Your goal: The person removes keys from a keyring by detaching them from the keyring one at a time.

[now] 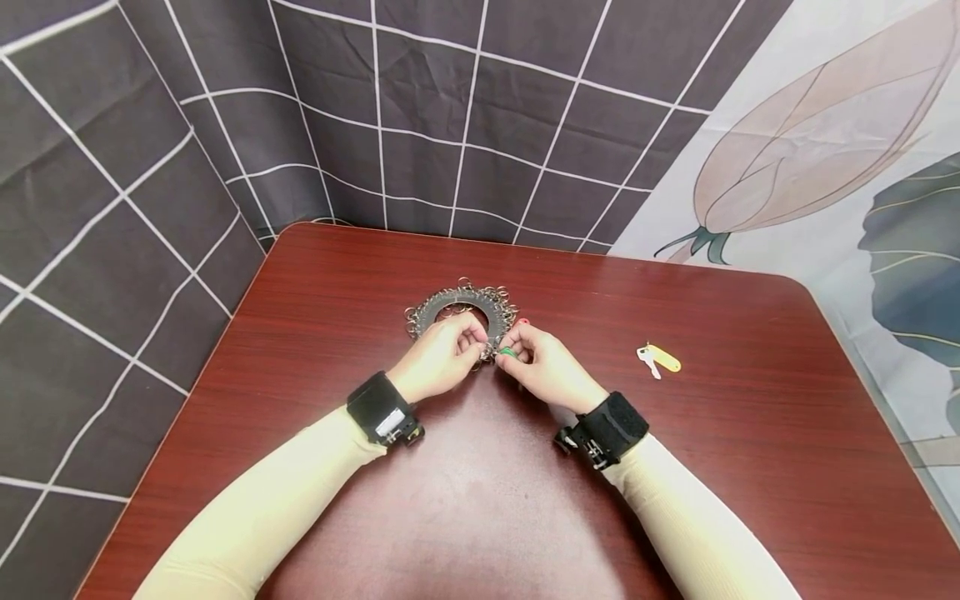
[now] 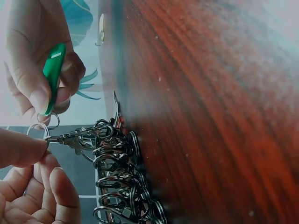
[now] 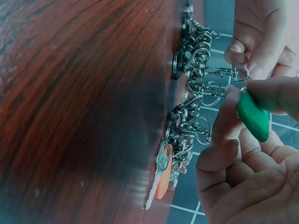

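On the dark red bench [image 1: 337,300], the left hand [image 1: 442,354] has its grip pinched on a small metal clasp [image 2: 70,139]. Touching it, the right hand [image 1: 543,367] holds a glossy green key tag [image 3: 253,116] between thumb and fingers. Just beyond lies the key organiser ring [image 1: 461,304], a dark round band crowded with silver clips. Well apart to the right sits a yellow-tagged key [image 1: 658,359].

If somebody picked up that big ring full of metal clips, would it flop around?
The ring itself looks stiff and would probably keep its shape. Its many loose clips would likely dangle and jingle. So much metal probably makes it rather heavy for its size.
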Tool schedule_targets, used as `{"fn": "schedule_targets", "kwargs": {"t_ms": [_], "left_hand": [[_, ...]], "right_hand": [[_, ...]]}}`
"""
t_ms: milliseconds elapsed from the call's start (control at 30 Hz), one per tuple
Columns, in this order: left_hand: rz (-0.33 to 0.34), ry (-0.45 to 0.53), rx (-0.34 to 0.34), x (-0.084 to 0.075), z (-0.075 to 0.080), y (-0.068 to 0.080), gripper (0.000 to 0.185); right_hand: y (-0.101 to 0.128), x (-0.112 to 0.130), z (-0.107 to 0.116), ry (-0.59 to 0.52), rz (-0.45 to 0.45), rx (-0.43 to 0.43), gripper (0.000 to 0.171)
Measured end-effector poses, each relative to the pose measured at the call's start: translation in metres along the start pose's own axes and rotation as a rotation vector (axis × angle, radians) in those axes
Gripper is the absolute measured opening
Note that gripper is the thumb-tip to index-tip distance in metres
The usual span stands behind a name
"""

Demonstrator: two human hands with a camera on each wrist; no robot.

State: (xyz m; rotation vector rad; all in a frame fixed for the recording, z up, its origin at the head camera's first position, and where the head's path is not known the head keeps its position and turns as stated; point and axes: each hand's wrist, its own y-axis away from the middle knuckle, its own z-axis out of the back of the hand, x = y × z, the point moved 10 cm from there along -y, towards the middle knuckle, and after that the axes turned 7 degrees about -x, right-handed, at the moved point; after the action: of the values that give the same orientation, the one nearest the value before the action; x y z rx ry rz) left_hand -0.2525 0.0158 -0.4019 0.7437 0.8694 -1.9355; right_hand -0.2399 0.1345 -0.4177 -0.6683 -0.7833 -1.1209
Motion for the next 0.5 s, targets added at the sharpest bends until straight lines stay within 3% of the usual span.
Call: {"fn": "schedule_targets", "kwargs": {"t_ms": [267,500], "left_hand": [[-0.004,0.039,0.079,-0.005,-0.007,0.000,0.004],[0.003,-0.007,0.120,-0.003,-0.013,0.001,0.004]], "right_hand": [[0.000,0.005,0.005,-0.053,-0.014,-0.015,0.011],[0.000,0.002,0.009,-0.097,-0.027,-0.044,0.016]]}}
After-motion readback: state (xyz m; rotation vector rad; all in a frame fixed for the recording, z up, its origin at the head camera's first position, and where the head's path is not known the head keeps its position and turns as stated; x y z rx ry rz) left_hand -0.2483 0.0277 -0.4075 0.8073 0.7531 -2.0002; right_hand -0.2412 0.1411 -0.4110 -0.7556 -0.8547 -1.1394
